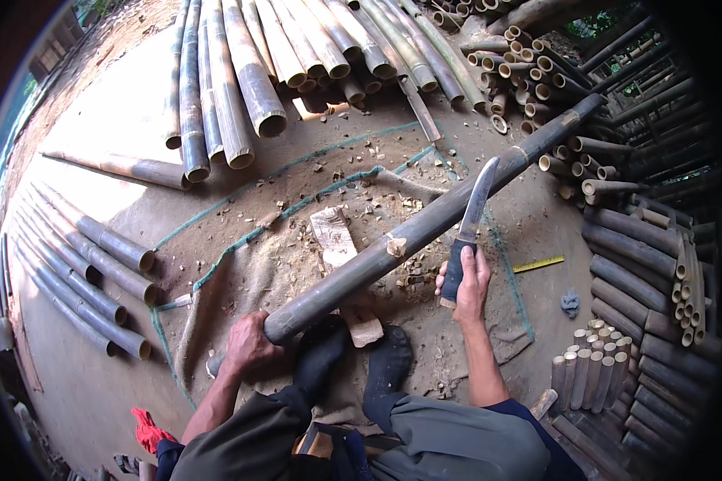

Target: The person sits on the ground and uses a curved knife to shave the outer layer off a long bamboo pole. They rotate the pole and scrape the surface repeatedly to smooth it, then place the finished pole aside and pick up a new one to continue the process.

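Observation:
A long dark bamboo pole slants from beside my left foot up to the far right. It lies across a pale, notched wood block on the floor. A light, shaved patch shows on the pole near its middle. My left hand is closed round the pole's near end, its fingers partly hidden. In my right hand is a knife with a curved blade and a dark wrapped handle. The blade points up and away, just right of the pole in the picture; I cannot tell whether they touch.
Wood chips cover a cloth mat edged in teal around my feet. Bamboo poles lie at the far side, with more at left. Cut bamboo pieces stand at right. A yellow ruler lies nearby.

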The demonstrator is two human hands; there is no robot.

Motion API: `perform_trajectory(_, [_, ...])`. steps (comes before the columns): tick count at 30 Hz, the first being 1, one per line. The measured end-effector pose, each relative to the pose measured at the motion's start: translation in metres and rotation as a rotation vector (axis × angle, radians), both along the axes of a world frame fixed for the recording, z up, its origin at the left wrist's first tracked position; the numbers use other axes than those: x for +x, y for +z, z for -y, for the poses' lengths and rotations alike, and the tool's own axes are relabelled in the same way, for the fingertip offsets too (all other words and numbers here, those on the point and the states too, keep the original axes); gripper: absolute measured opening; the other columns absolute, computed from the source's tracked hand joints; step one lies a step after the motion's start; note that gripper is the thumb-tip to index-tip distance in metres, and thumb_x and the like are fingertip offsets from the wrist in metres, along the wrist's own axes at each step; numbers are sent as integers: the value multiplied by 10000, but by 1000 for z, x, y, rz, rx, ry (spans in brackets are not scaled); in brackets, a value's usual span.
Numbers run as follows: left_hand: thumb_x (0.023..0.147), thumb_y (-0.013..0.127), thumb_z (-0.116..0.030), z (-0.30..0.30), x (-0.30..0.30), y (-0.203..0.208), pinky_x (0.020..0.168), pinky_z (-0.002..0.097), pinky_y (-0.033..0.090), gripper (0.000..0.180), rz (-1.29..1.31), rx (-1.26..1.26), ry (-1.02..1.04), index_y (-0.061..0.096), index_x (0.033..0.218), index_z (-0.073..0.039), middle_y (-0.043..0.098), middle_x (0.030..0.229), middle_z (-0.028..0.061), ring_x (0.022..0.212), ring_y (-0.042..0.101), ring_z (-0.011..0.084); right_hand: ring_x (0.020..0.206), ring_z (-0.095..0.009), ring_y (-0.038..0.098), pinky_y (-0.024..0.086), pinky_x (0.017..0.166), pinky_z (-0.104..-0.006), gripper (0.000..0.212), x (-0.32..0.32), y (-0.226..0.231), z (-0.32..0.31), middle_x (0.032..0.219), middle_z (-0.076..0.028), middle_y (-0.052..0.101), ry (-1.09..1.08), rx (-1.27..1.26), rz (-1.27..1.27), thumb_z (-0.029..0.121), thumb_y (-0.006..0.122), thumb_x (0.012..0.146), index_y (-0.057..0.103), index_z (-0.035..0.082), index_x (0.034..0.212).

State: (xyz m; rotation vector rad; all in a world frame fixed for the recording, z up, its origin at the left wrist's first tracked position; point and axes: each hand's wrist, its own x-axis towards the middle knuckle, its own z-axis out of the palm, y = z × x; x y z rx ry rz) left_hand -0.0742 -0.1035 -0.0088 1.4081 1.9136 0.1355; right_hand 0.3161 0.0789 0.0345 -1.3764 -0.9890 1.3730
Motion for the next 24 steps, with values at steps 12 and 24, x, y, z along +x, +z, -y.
perform_trajectory(12, [625,894,-345,-3,-4,2,945,519,564,541,36,-46,12,757,1018,2,759,1038,269,1042,733,432,540,-116,637,524,485,-286,357,-6,-7,14,744,-29,658,616,-164,146,428,644,1112,606,74,1138])
perform_trajectory(24, [625,886,-332,5,-9,2,954,520,561,533,19,-38,11,747,1019,-1,758,1020,259,1043,722,440,554,-114,657,539,464,-280,381,0,1,5,762,-49,673,643,-254,139,457,658,1098,593,90,1176])
